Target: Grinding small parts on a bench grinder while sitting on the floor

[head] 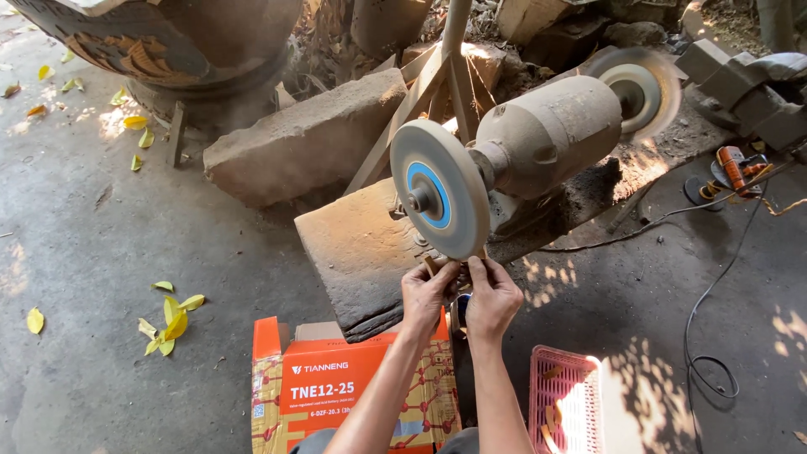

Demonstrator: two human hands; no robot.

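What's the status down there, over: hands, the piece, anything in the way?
Left hand and right hand pinch a small piece, mostly hidden, at the grinding wheel lower edge. Orange carton and pink basket sit close below.

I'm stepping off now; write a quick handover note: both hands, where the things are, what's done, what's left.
Left hand and right hand: both raised together, pinching a small piece against the lower edge of the near grinding wheel.
Grinder sits on a stone slab; far wheel looks blurred, apparently spinning.
Orange box and pink basket lie below the hands.
Done: piece at wheel. Left: how far grinding has got cannot be told.
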